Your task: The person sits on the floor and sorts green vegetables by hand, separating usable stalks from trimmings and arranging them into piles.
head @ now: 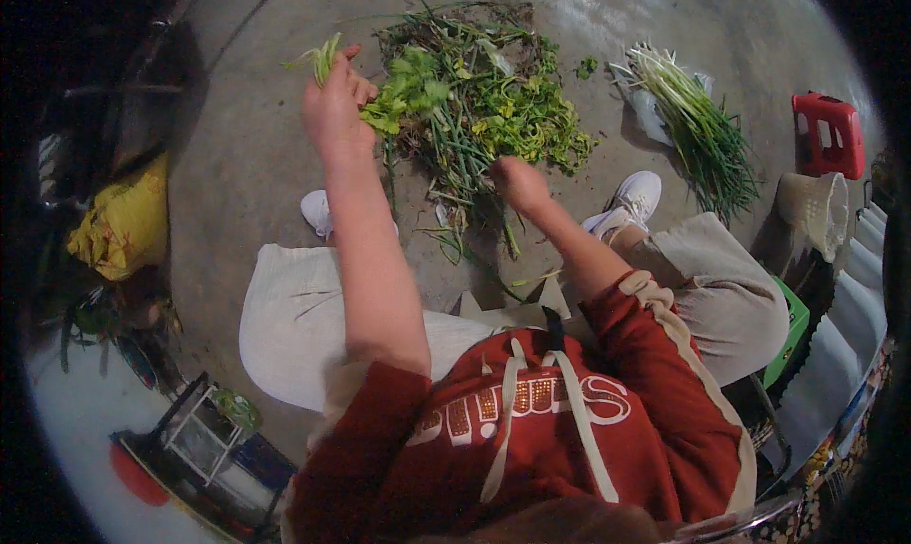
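My left hand point(341, 103) is raised at the left side of a vegetable heap, closed around a small bunch of leafy greens point(416, 81), perhaps celery or coriander. Pale stems stick out past the thumb side, and the leaves hang out to the right. Low over the near edge of the heap is my right hand point(523, 185), its fingers curled down and slightly blurred. Whether it grips anything is hidden. The heap point(462, 131) on the concrete floor mixes green onion leaves, roots and yellowing leafy trimmings.
A bundle of green onions point(683, 117) lies on a clear plastic bag at the right. Beyond it are a red plastic stool point(828, 135) and a pale woven basket point(815, 209). A yellow sack point(124, 220) sits at the left. My white shoes point(635, 197) flank the heap.
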`<state>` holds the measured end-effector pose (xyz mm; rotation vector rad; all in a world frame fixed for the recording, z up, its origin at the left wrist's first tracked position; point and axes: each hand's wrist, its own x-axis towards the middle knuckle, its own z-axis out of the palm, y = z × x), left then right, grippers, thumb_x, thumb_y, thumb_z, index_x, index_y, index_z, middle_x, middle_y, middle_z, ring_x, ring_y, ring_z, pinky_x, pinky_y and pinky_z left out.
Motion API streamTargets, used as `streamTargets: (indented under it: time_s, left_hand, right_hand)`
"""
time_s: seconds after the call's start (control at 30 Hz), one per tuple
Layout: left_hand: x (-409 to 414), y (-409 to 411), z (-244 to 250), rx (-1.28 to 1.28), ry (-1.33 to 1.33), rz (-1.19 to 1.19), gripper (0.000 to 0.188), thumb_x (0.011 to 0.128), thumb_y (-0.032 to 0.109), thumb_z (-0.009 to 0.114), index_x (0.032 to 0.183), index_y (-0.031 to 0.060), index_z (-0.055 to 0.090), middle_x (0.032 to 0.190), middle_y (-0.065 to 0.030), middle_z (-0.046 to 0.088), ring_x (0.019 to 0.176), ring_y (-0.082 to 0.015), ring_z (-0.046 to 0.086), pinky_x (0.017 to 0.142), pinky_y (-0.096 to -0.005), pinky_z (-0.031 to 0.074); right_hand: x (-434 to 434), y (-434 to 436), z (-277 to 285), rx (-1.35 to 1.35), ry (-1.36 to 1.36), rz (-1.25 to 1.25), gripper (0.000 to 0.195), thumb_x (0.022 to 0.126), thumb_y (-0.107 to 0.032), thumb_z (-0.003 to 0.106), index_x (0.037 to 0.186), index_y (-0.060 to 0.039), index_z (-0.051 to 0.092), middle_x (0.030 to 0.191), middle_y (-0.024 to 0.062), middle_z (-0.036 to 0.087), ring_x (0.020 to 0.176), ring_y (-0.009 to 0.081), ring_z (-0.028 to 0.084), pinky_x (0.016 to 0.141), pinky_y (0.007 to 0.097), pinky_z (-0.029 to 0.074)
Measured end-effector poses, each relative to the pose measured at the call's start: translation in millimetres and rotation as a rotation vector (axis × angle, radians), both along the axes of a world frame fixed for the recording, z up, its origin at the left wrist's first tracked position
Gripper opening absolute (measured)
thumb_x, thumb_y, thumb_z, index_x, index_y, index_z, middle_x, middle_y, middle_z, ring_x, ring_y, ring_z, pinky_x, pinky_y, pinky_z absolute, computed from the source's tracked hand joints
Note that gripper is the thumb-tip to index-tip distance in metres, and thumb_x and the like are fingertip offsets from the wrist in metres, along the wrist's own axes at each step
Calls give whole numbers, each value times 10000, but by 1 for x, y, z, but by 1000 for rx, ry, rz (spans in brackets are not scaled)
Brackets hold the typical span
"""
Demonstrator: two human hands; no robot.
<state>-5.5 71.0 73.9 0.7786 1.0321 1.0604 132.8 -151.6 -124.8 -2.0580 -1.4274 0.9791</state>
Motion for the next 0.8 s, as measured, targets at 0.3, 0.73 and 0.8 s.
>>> streamTargets:
  time_s: [0.3, 0.73, 0.8]
  left_hand:
    - [16, -7, 11, 52, 411, -98, 250, 880, 201, 558, 842, -35, 629, 571, -45, 535, 492, -108, 477, 450, -257, 371]
    - [36, -18, -6, -85, 262, -233, 220, 861, 187, 600, 978, 11, 663, 491, -4, 488, 418, -83, 425, 418, -242, 339]
    - [31, -17, -13, -63, 278, -232, 217, 866, 192, 588, 969, 19, 670, 505, -14, 508, 412, -82, 413, 417, -239, 331]
  right_hand:
    - [94, -8, -53, 34, -388, -519, 237, 786, -164, 620, 1011, -89, 631, 991, 161, 580, 945, 337, 541, 835, 408, 441]
    - [80, 116, -72, -45, 65, -218, 308, 857, -233, 599, 1117, -68, 612, 984, 157, 625, 889, 267, 623, 746, 337, 493]
    - [78, 118, -59, -95, 385, -525, 321, 863, -241, 593, 1122, -51, 607, 915, 146, 642, 834, 203, 621, 711, 304, 493]
